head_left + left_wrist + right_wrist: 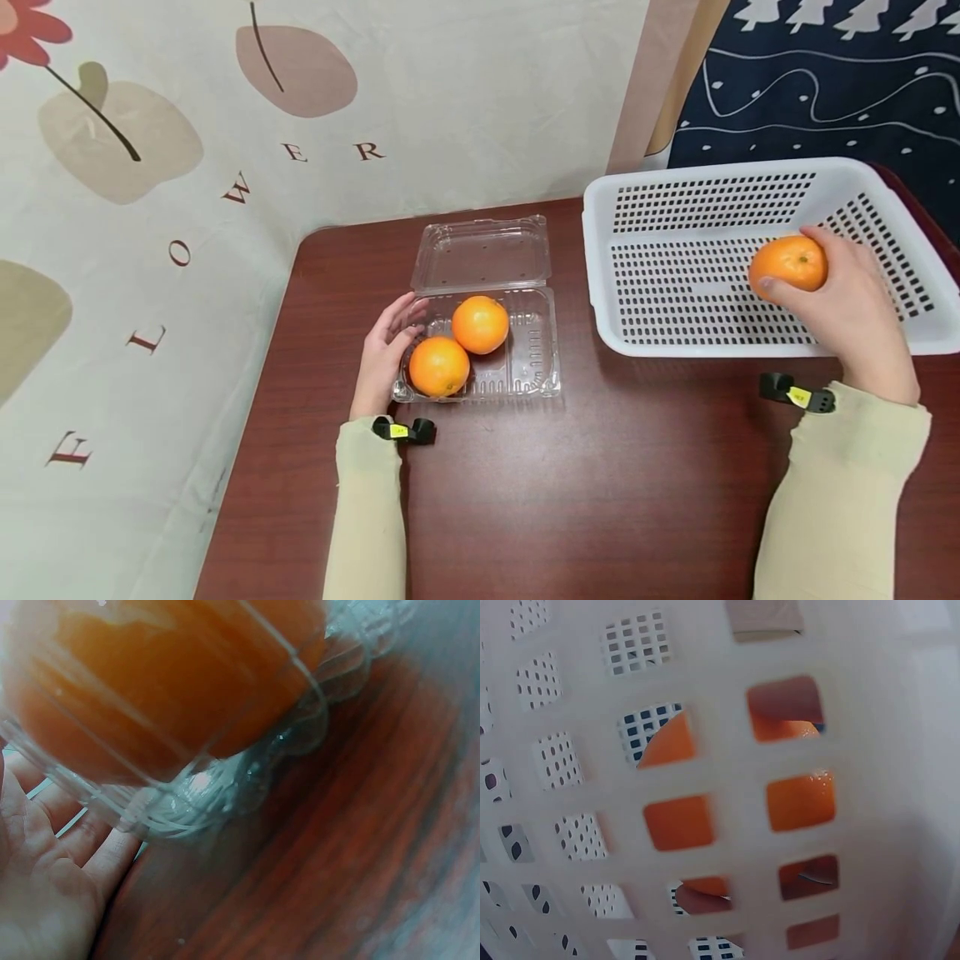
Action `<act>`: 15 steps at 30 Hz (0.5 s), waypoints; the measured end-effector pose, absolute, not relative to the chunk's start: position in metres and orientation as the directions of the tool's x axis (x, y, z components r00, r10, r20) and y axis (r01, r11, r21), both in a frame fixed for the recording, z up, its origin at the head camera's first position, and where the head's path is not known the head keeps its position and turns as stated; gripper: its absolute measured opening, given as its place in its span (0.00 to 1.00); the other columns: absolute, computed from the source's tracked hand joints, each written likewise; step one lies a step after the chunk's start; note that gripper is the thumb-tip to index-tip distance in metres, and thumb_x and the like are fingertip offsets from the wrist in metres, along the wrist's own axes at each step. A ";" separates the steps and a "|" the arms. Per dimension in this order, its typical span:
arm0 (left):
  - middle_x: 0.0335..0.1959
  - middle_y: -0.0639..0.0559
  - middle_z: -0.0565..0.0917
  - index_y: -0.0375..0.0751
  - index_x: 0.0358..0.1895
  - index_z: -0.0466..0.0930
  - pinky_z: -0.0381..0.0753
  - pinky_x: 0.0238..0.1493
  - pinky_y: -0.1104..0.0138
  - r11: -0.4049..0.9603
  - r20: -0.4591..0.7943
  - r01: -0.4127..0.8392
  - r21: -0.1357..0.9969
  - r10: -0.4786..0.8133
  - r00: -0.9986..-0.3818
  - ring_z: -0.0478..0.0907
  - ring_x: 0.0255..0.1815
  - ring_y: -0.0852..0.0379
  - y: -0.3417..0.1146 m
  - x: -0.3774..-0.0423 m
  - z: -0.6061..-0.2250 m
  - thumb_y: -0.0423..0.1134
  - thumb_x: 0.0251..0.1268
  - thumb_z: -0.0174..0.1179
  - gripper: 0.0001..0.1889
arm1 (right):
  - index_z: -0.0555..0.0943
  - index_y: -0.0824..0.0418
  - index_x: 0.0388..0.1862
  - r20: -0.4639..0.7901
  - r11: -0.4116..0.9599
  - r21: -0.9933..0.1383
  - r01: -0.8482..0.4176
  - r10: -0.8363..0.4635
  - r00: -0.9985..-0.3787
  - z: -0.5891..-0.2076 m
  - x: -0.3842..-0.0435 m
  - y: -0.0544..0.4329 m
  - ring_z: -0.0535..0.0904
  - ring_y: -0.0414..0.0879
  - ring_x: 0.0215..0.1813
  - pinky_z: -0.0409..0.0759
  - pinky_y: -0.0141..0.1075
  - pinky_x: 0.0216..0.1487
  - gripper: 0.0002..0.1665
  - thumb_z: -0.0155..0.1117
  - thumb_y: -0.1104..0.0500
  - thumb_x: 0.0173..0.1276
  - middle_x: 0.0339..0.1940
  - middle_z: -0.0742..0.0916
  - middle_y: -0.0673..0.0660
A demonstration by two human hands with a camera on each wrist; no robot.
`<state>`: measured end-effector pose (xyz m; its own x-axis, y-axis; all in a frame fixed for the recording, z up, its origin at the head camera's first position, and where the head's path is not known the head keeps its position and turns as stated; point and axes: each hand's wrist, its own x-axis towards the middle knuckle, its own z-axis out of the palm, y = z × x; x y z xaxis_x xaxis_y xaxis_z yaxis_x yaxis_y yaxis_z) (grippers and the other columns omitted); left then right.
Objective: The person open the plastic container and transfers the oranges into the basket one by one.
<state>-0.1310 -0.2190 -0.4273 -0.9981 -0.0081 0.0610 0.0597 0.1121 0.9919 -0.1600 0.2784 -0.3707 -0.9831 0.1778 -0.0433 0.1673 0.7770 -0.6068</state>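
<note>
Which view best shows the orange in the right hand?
The head view: the orange appears largely unobstructed in the right hand. The right wrist view shows only patches through the perforated basket; the left wrist view doesn't show it.

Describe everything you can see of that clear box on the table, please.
The clear box looks like thin, see-through plastic, shiny, with moulded ridges in its base. It stands open on the brown table, left of the white basket, its lid folded back on the side away from the person. Two oranges sit in the base, towards the left, leaving the right part bare. The left hand is at its left wall, seemingly touching it.
</note>
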 end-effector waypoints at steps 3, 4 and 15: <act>0.59 0.42 0.70 0.42 0.64 0.61 0.67 0.57 0.64 0.109 0.061 0.060 0.992 -0.009 -0.998 0.65 0.60 0.48 -0.219 -0.131 -0.427 0.25 0.64 0.44 0.25 | 0.46 0.57 0.71 -0.044 0.785 -0.598 0.161 0.169 -0.985 -0.371 -0.159 0.278 0.55 0.67 0.54 0.63 0.61 0.44 0.51 0.58 0.40 0.57 0.61 0.58 0.71; 0.59 0.42 0.70 0.42 0.64 0.61 0.67 0.57 0.64 0.109 0.060 0.059 0.992 -0.009 -0.998 0.65 0.60 0.48 -0.219 -0.131 -0.427 0.25 0.64 0.44 0.25 | 0.46 0.57 0.71 -0.045 0.787 -0.596 0.160 0.166 -0.985 -0.371 -0.159 0.278 0.55 0.67 0.54 0.62 0.61 0.44 0.51 0.58 0.40 0.57 0.61 0.58 0.72; 0.59 0.43 0.70 0.43 0.64 0.62 0.69 0.55 0.68 0.103 0.063 0.062 0.993 -0.010 -0.998 0.65 0.60 0.48 -0.219 -0.131 -0.427 0.25 0.64 0.44 0.24 | 0.48 0.58 0.71 -0.086 0.770 -0.613 0.177 0.158 -0.984 -0.370 -0.159 0.277 0.56 0.67 0.53 0.62 0.60 0.44 0.53 0.58 0.37 0.55 0.60 0.61 0.72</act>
<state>-0.1311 -0.2188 -0.4269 -0.9980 -0.0101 0.0630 0.0616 0.1029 0.9928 -0.1593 0.2774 -0.3702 -0.9837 0.1582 -0.0859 0.1773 0.7703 -0.6125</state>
